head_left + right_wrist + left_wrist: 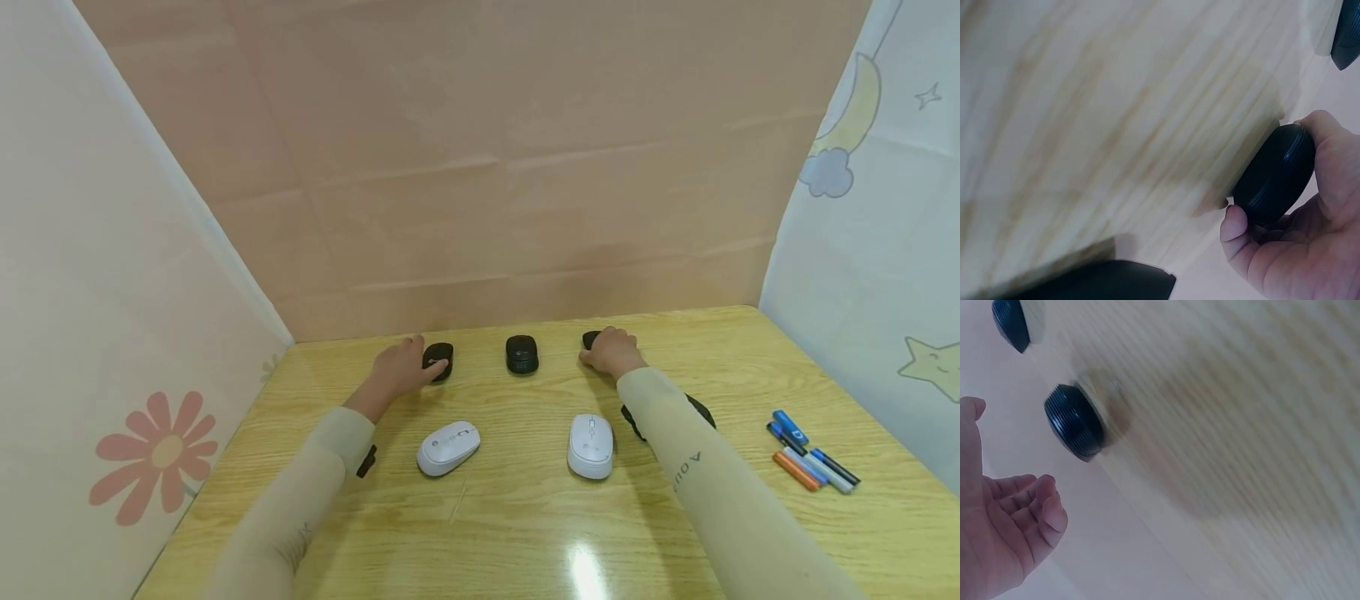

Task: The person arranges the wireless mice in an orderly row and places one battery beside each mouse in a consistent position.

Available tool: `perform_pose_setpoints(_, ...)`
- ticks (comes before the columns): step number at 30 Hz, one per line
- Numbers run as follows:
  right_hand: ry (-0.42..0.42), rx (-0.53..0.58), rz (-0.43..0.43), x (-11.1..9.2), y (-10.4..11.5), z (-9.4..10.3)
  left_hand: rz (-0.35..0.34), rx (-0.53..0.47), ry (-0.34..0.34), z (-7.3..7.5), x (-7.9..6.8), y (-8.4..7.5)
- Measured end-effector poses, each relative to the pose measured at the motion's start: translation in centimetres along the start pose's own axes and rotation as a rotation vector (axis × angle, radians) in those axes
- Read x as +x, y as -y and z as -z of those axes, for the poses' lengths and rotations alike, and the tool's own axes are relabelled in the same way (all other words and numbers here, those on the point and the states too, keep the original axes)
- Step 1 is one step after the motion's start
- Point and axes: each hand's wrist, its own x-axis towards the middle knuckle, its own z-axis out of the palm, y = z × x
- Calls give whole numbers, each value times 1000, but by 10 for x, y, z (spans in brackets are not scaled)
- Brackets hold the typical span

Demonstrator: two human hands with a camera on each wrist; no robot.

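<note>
A black computer mouse (446, 353) lies at the back left of the table. Beside it is my left hand (397, 368), thumb and fingers apart; the left wrist view shows a gap between this hand (1013, 522) and the mouse (1074, 422). At the back right, my right hand (615, 353) grips another black mouse (589, 338), mostly covered in the head view. In the right wrist view, thumb and fingers hold that mouse (1277, 172) by its sides, close to the tabletop. A third black mouse (522, 354) stands between the hands.
Two white mice, one at left (448, 447) and one at right (591, 446), lie nearer on the wooden table (510, 533). A black item (701, 410) is partly hidden under the right sleeve. Several markers (798, 472) lie far right. A beige backdrop (487, 167) stands behind.
</note>
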Motion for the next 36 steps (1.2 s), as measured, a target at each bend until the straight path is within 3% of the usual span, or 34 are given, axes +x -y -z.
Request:
perform_pose_setpoints(10,11,21,-10,-5,3,4,-68,-39,-7,3,-31,-9)
perform_pose_setpoints(28,8,37,-16,-6,3,4,-168,-111,11,-11,-74,-21)
perform_pose_setpoints(36,5,25,0,-6,3,5,-272,-48,-1,-14,-87,-30)
